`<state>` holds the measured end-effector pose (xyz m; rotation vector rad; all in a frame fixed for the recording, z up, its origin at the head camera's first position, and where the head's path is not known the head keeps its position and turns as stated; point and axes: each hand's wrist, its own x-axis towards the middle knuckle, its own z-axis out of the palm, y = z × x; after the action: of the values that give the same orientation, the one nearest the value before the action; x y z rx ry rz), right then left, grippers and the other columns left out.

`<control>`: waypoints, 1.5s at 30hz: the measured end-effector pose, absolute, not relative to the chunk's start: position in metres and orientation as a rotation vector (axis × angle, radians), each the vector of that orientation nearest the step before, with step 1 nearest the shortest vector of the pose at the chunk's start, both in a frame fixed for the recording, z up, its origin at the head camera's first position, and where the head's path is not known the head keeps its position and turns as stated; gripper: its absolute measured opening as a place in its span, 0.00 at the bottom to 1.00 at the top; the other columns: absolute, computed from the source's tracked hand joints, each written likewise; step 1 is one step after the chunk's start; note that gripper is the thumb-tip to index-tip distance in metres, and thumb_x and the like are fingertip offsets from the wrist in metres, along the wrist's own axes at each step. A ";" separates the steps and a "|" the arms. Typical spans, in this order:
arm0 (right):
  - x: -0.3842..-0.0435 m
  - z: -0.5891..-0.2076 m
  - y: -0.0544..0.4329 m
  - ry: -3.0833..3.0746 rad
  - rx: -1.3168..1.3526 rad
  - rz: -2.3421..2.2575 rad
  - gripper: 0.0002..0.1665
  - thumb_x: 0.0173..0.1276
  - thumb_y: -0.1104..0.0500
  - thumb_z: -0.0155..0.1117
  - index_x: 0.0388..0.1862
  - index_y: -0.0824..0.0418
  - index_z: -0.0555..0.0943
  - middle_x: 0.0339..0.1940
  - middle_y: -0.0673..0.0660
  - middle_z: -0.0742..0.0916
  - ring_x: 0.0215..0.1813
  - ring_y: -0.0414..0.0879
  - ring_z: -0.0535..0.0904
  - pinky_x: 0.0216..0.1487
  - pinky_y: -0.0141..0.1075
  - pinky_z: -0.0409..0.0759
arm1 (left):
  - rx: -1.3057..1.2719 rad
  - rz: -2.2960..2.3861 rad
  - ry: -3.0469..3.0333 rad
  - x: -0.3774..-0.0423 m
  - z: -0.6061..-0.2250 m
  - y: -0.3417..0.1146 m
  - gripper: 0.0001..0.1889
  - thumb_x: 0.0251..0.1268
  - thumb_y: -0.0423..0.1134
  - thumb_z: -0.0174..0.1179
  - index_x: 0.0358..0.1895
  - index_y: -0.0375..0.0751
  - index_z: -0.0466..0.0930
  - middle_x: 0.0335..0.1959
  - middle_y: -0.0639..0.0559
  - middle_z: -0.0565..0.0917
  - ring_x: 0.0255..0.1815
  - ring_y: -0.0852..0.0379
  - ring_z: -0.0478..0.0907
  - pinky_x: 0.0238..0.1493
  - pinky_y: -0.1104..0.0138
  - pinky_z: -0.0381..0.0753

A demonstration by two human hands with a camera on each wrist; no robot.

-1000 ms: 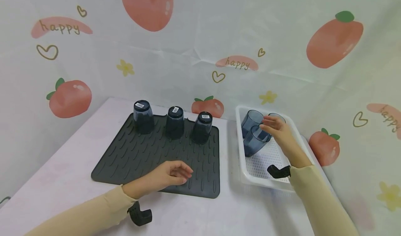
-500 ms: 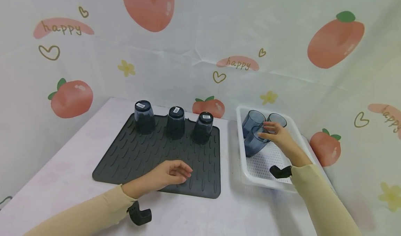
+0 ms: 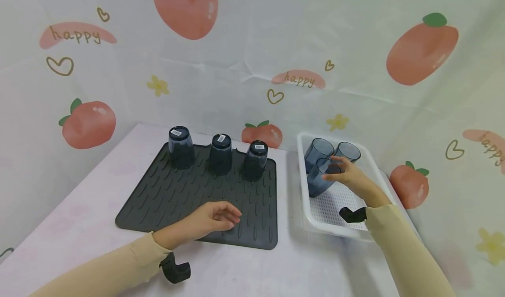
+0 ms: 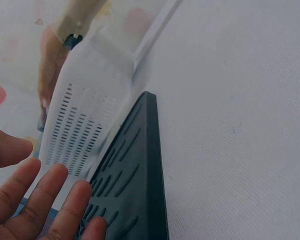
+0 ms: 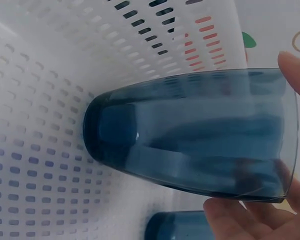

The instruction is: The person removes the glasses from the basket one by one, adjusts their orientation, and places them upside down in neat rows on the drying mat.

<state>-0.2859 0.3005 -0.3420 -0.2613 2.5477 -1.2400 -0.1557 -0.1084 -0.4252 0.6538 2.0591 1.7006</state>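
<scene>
My right hand (image 3: pixel 353 178) holds the rim end of a blue drinking glass (image 3: pixel 318 184) that leans in the white basket (image 3: pixel 335 231). Seen from the right wrist, the thumb (image 5: pixel 296 75) lies at one side of the glass's mouth and the fingers (image 5: pixel 230 215) at the other; the base still meets the basket. Two more blue glasses, one at the back left (image 3: pixel 315 151) and one at the back right (image 3: pixel 349 150), stand behind it, mouths up. Over the near part of the black drying mat (image 3: pixel 189 198), my left hand (image 3: pixel 207 221) hangs with loosely bent fingers, holding nothing.
Along the mat's far edge, three dark blue glasses stand upside down: a left one (image 3: pixel 181 150), a middle one (image 3: pixel 221 157) and a right one (image 3: pixel 254 162). A fruit-printed cloth (image 3: pixel 221 91) hangs behind the white table (image 3: pixel 252 275).
My right hand has come down and left onto the nearest basket glass, its thumb and fingers now about the rim. The left hand keeps its place.
</scene>
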 end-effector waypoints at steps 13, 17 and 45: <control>-0.292 -0.351 0.301 2.436 -0.269 -1.306 0.63 0.55 0.56 0.75 0.76 0.71 0.43 0.65 0.72 0.68 0.64 0.55 0.68 0.59 0.40 0.73 | 0.652 1.691 2.075 -0.156 -0.425 -0.110 0.17 0.67 0.34 0.59 0.56 0.31 0.75 0.51 0.37 0.81 0.52 0.44 0.79 0.46 0.72 0.79; -0.292 -0.351 0.302 2.433 -0.288 -1.307 0.65 0.53 0.51 0.77 0.75 0.73 0.45 0.65 0.72 0.68 0.63 0.55 0.69 0.65 0.50 0.70 | 0.641 1.687 2.089 -0.154 -0.423 -0.109 0.16 0.67 0.34 0.58 0.55 0.31 0.75 0.51 0.37 0.81 0.52 0.44 0.79 0.47 0.72 0.79; -0.275 -0.336 0.285 2.639 -0.046 -1.079 0.59 0.58 0.54 0.73 0.74 0.75 0.46 0.72 0.77 0.58 0.67 0.65 0.67 0.61 0.48 0.76 | 0.594 1.693 2.069 -0.155 -0.428 -0.108 0.15 0.70 0.35 0.55 0.56 0.33 0.76 0.51 0.40 0.81 0.52 0.45 0.80 0.52 0.69 0.79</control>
<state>-0.2754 0.2847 -0.3364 -0.0462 2.6392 -1.0786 -0.1554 -0.1083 -0.4281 0.5945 2.0694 1.6930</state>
